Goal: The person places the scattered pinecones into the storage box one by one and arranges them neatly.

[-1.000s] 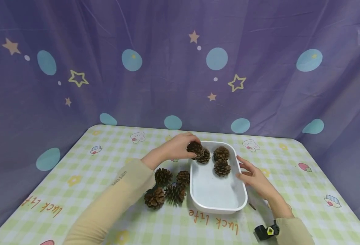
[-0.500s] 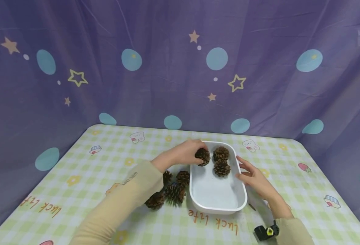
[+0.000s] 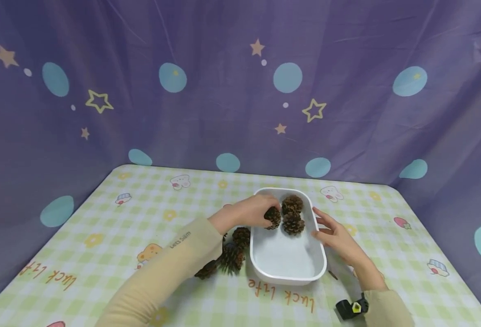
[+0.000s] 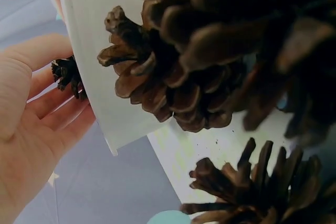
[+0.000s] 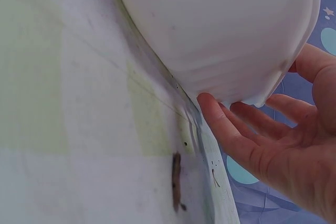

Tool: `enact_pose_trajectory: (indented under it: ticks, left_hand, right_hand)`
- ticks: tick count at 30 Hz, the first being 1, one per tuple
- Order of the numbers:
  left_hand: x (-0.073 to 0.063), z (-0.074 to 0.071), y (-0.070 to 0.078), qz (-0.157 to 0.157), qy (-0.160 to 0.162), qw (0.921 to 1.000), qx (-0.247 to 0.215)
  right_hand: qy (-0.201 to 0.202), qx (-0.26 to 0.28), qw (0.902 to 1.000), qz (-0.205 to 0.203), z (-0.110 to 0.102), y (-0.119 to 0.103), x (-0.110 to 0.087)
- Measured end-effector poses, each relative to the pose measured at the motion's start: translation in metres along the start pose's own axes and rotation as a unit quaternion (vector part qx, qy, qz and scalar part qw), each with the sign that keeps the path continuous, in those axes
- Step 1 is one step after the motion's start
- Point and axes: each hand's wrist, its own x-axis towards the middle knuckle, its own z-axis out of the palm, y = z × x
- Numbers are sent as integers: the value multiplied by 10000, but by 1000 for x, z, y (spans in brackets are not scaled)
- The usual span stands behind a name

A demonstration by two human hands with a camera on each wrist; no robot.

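Note:
My left hand (image 3: 258,210) reaches over the left wall of a white plastic tray (image 3: 288,277) and grips a brown pinecone (image 3: 272,219) low inside it. In the left wrist view, the same pinecone (image 4: 68,77) shows between thumb and fingers, partly behind the tray wall. Two pinecones (image 3: 293,215) rest against each other right beside it in the tray. At the tray's right side, my right hand (image 3: 337,238) holds the rim, thumb at the edge. Its fingertips (image 5: 207,100) touch the outer wall in the right wrist view.
Several pinecones (image 3: 232,257) lie on the checked tablecloth (image 3: 183,299) left of the tray, partly hidden by the left sleeve. A small brown scrap (image 3: 332,274) lies right of the tray. A purple patterned curtain (image 3: 224,122) hangs behind the table.
The left hand has moved right and down into the tray with its pinecone. It now covers the tray's left back area, where another pinecone showed before. The right hand has stayed at the rim.

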Motion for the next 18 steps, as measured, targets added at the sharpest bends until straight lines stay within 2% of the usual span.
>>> enact_pose_trajectory:
  ticks: [8,18]
  left_hand:
    - [3,3,5,-100,-358,9990,266]
    - [6,3,9,-175,-482,9978,411]
  right_hand:
    - [11,23,10000,-8,2,2,0]
    - [13,27,10000,-4,2,0,0]
